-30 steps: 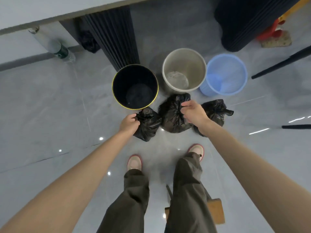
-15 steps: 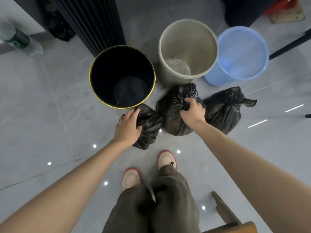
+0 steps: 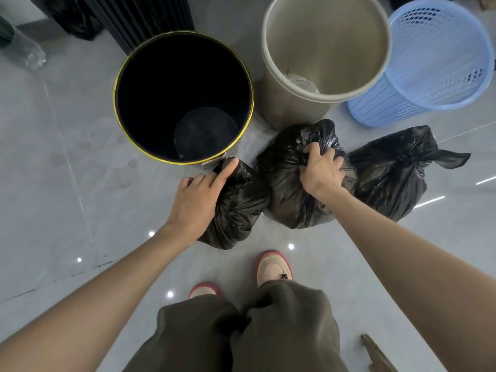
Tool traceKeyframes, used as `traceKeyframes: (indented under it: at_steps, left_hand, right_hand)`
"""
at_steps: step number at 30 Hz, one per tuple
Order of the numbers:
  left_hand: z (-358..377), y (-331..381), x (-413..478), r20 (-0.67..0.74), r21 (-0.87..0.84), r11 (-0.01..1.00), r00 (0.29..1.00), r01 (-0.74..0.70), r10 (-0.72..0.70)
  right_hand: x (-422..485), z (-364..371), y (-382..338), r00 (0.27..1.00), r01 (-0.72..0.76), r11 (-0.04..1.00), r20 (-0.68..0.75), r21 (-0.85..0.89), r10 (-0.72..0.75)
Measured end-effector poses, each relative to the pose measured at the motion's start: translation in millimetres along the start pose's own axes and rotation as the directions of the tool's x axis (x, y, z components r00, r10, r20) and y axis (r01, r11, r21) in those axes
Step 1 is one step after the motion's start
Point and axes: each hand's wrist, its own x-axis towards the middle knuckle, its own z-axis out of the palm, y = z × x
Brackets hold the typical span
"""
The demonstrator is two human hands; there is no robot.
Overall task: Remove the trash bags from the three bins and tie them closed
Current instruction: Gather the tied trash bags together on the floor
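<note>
Three black trash bags lie in a row on the grey floor in front of three bins with no bags in them. My left hand (image 3: 197, 196) rests on the left bag (image 3: 239, 208), index finger stretched out along its top. My right hand (image 3: 320, 170) grips the gathered top of the middle bag (image 3: 284, 178). The right bag (image 3: 394, 178) lies untouched, its tied end sticking out to the right. Behind them stand a black bin with a gold rim (image 3: 139, 63), a beige bin (image 3: 271, 84) and a blue mesh bin (image 3: 375, 108).
My two shoes (image 3: 273, 267) and trouser legs are just behind the bags. A dark ribbed column (image 3: 139, 20) rises behind the black bin. A plastic bottle (image 3: 24, 49) lies at the far left. A wooden piece (image 3: 375, 353) shows at the bottom right.
The view has closed in and lowered toward the bags. My left hand's fingers have spread over the left bag. My right hand keeps its grip on the middle bag.
</note>
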Motion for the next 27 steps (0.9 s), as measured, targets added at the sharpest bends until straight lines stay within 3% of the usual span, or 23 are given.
traceKeyframes:
  at_steps: [5, 10, 14, 18, 27]
  left_hand:
    - [-9.5, -2.5, -7.5, 0.038, 0.016, 0.999, 0.998, -0.045, 0.044]
    - [-12.7, -7.1, -20.9, 0.060, 0.012, 0.997, 0.995, -0.075, 0.074]
    - [-8.7, -8.6, -26.9, 0.068, 0.023, 0.992, 0.990, -0.122, 0.120]
    - [-4.4, -9.2, -29.6, 0.082, 0.027, 0.990, 0.987, -0.140, 0.137]
    - [-13.3, -11.2, -27.6, 0.157, 0.037, 0.989, 0.979, -0.141, 0.133]
  right_hand:
    - [-8.1, 1.8, 5.1, 0.993, -0.004, 1.000, 0.118, 0.002, 0.003]
    - [-23.2, 1.5, 11.4, 0.990, 0.031, 0.993, 0.132, 0.111, -0.045]
    - [-37.7, 15.2, 7.0, 0.995, 0.098, 0.990, -0.011, -0.099, -0.100]
    - [-45.2, 28.2, 9.5, 0.991, 0.127, 0.962, -0.014, -0.240, -0.135]
    - [-48.5, 15.9, 24.9, 0.969, 0.237, 0.949, -0.024, -0.208, -0.248]
